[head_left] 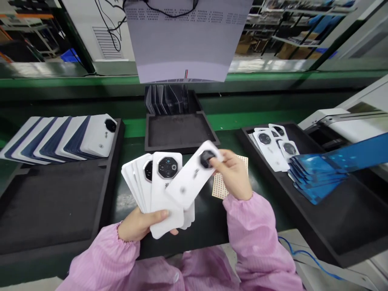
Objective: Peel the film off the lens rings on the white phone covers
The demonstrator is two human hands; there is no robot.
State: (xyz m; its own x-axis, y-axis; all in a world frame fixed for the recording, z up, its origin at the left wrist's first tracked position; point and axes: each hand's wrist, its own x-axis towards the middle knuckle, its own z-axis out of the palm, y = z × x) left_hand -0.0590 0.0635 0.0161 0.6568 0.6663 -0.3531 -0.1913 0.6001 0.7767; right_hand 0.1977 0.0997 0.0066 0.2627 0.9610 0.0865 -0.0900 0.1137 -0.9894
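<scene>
A fanned bunch of white phone back covers (160,194) is in my left hand (142,224), the thumb lying across the lower part of the front one. Each visible cover has a dark camera area near its top. My right hand (235,171) pinches one white phone back cover (194,178) by its camera end. That cover is tilted, and its lower end overlaps the bunch. Partly behind my right hand, a beige sheet with rows of small dots (218,186) lies on the dark green worktop (206,218).
At left, a black tray (54,206) bears stacked white covers (97,135). Another black tray (182,131) stands in the middle, with upright dark sheets (166,100) behind. The right tray (342,230) holds white covers (269,149) and blue film strips (321,178). A white panel (190,44) hangs ahead.
</scene>
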